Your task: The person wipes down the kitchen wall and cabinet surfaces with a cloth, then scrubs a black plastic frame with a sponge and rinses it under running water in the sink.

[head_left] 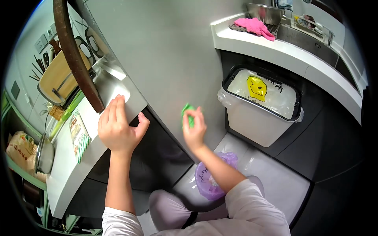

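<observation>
Desk (67,169): white, smooth, glossy. Fridge-like panel (157,47): grey metallic look, satin sheen. Sink (311,44): metal. Bin (252,125): smooth plastic, film liner (225,98). Pink cloth (258,27): soft, matt. Board (59,76): wood. Floor tiles (275,177): glossy.

Right hand (194,128): holds green item (188,115) | left hand (118,128): open | pink cloth (258,27): by sink (309,42)

white top (197,233) | creased white sleeves (254,204) | pale mauve-grey trousers (168,208) | left hand (117,126) bare | right hand (195,128) bare
</observation>
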The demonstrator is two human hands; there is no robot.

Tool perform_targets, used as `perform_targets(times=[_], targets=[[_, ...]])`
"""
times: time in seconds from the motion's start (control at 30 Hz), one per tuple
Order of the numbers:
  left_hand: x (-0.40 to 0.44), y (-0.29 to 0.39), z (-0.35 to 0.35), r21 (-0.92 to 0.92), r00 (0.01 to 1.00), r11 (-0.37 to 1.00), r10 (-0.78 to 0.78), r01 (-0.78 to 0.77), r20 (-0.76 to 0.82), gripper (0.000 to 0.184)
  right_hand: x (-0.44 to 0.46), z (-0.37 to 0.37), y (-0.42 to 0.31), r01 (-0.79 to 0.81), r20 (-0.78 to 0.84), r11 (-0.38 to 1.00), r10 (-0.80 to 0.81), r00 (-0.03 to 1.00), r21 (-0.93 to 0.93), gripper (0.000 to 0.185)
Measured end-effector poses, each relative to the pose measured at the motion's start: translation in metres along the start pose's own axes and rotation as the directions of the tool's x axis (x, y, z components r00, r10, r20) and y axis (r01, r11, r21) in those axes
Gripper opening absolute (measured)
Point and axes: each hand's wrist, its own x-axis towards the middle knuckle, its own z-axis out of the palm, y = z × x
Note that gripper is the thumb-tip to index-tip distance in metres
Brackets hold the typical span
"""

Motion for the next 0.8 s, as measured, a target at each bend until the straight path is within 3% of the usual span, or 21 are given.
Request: perform_targets(times=[0.07,0.13,0.2,0.27,0.33,0.43,0.47,0.5,0.53,0.6,0.7,0.8], targets=[[-0.001,-0.001,0.0,-0.002,1.0,1.0,0.009,-0.009,-0.015,0.048,-0.004,0.001,-0.015,0.011,0.028,0.996,-0.013,1.0,0.091,0.014],[-0.002,0.0,-0.004,0.026,1.0,1.0,0.01,-0.01,0.016,0.048,0.035,0.015,-0.014,0.149,-0.061,0.984,-0.144,0.988,0.094,0.015],[0.0,0.001,-0.004,0.036,1.0,0.999,0.01,-0.011,0.029,0.048,0.098,0.029,-0.011,0.285,-0.167,0.958,-0.277,0.946,0.027,0.014],[-0.001,0.001,-0.005,0.034,0.999,0.999,0.001,-0.003,0.047,0.049,0.147,0.034,0.018,0.321,-0.225,0.938,-0.344,0.912,-0.131,0.017],[-0.001,0.001,-0.004,0.047,0.999,0.999,-0.002,0.0,0.049,0.05,0.16,0.029,0.057,0.062,-0.305,0.992,-0.093,0.948,-0.111,0.025],[0.0,0.003,0.001,0.085,0.999,0.996,0.006,-0.009,0.039,0.052,0.104,0.022,0.12,-0.051,-0.393,0.994,0.007,0.92,-0.1,0.028],[0.0,0.004,0.003,0.103,0.999,0.995,0.012,-0.016,0.035,0.053,0.072,0.008,0.129,-0.32,-0.325,0.936,0.26,0.909,-0.145,0.029],[-0.001,0.006,0.004,0.118,0.999,0.993,0.016,-0.021,0.04,0.054,0.039,-0.007,0.146,-0.56,-0.269,0.803,0.504,0.821,-0.204,0.03],[-0.001,0.006,0.004,0.135,0.999,0.99,0.024,-0.029,0.042,0.054,-0.004,-0.007,0.212,-0.632,-0.346,0.74,0.545,0.764,-0.229,0.033],[0.0,0.005,0.005,0.164,0.999,0.985,0.039,-0.044,0.031,0.056,-0.055,-0.008,0.252,-0.739,-0.497,0.641,0.582,0.644,-0.208,0.035],[-0.001,0.004,0.007,0.188,0.998,0.98,0.064,-0.067,0.022,0.057,-0.011,-0.006,0.169,-0.686,-0.497,0.726,0.577,0.649,-0.053,0.03],[-0.001,0.005,0.01,0.19,0.997,0.978,0.082,-0.081,0.002,0.057,0.054,0.01,0.09,-0.268,-0.248,0.961,0.275,0.929,0.062,0.042]])
